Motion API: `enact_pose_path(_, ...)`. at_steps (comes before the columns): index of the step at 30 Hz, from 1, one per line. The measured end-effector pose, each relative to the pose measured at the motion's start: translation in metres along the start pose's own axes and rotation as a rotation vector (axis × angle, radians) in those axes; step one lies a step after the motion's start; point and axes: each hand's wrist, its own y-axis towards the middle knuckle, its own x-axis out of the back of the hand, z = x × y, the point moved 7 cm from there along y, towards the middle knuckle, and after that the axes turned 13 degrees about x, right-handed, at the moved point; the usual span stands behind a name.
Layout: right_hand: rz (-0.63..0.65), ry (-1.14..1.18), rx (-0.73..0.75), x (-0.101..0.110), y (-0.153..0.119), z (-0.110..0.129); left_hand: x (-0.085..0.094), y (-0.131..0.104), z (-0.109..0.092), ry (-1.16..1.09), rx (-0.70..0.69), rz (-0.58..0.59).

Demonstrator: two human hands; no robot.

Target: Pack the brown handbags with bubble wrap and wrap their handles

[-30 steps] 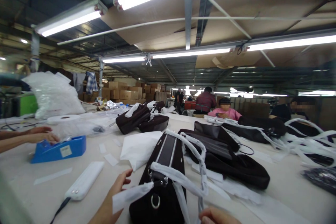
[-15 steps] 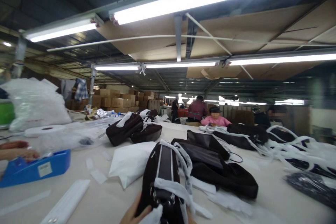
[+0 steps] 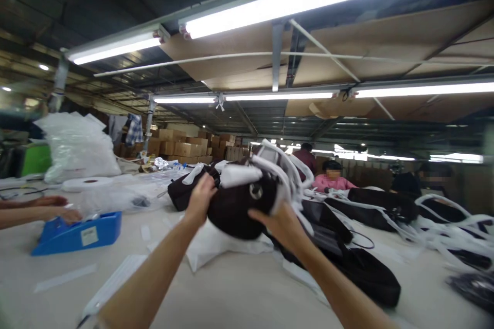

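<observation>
A dark handbag [image 3: 237, 211] with white-wrapped straps is raised over the table between my two hands. On its left edge rests my left hand [image 3: 201, 198], its fingers curled against the bag. My right hand [image 3: 281, 220] grips the other side near the straps, thumb across the dark face below a round metal fitting; its other fingers are hidden. White wrapping [image 3: 240, 176] covers part of the bag's top. Beneath it lies a white soft pouch [image 3: 216, 249]. Another dark bag [image 3: 179, 193] sits just behind my left hand.
Several dark bags [image 3: 370, 272] and white-wrapped straps [image 3: 436, 236] cover the right side. At left, another person's hands [image 3: 65, 211] are at a blue tape dispenser [image 3: 88, 236]. Clear plastic bags [image 3: 77, 146] are piled behind. A person in pink [image 3: 332, 181] is across the table.
The handbag has been lifted off the table and moved forward, and turned so a dark end with a round fitting faces me. Both my hands and forearms have come further into view.
</observation>
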Motion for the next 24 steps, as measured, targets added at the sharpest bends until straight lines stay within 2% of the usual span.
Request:
enact_pose_path(2, 0.036, -0.088, -0.033, 0.012, 0.04, 0.009, 0.002, 0.052, -0.043, 0.06, -0.02, -0.152)
enact_pose_path(3, 0.042, -0.117, -0.022, 0.017, 0.055, 0.016, 0.005, 0.07, -0.052, 0.098, -0.045, -0.205)
enact_pose_path(4, 0.057, -0.133, 0.007, 0.02, 0.063, 0.024, 0.007, 0.081, -0.053, 0.143, -0.077, -0.227)
enact_pose_path(5, 0.058, -0.14, 0.04, 0.022, 0.064, 0.03, 0.01, 0.085, -0.044, 0.199, -0.111, -0.227)
enact_pose_path(7, 0.082, -0.153, 0.107, 0.02, 0.044, 0.03, 0.012, 0.073, -0.005, 0.345, -0.174, -0.167)
enact_pose_path(9, 0.165, -0.185, 0.135, 0.009, -0.003, 0.006, 0.012, 0.042, 0.053, 0.51, -0.213, -0.085)
enact_pose_path(11, 0.327, -0.21, 0.066, -0.012, -0.068, -0.042, 0.007, 0.003, 0.113, 0.663, -0.234, 0.033)
enact_pose_path(12, 0.361, -0.212, 0.022, -0.021, -0.103, -0.068, 0.003, -0.016, 0.139, 0.734, -0.237, 0.114)
enact_pose_path(13, 0.344, -0.213, -0.025, -0.027, -0.136, -0.092, -0.001, -0.034, 0.162, 0.798, -0.241, 0.199)
enact_pose_path(15, 0.339, -0.187, -0.075, -0.04, -0.194, -0.126, -0.008, -0.063, 0.194, 0.913, -0.253, 0.36)
enact_pose_path(17, 0.353, -0.146, -0.094, -0.052, -0.233, -0.141, -0.012, -0.078, 0.211, 1.004, -0.27, 0.475)
enact_pose_path(19, 0.378, -0.122, -0.081, -0.06, -0.251, -0.139, -0.015, -0.081, 0.218, 1.07, -0.29, 0.534)
enact_pose_path(24, 0.46, -0.21, -0.116, -0.066, -0.246, -0.124, -0.02, -0.071, 0.215, 1.149, -0.348, 0.564)
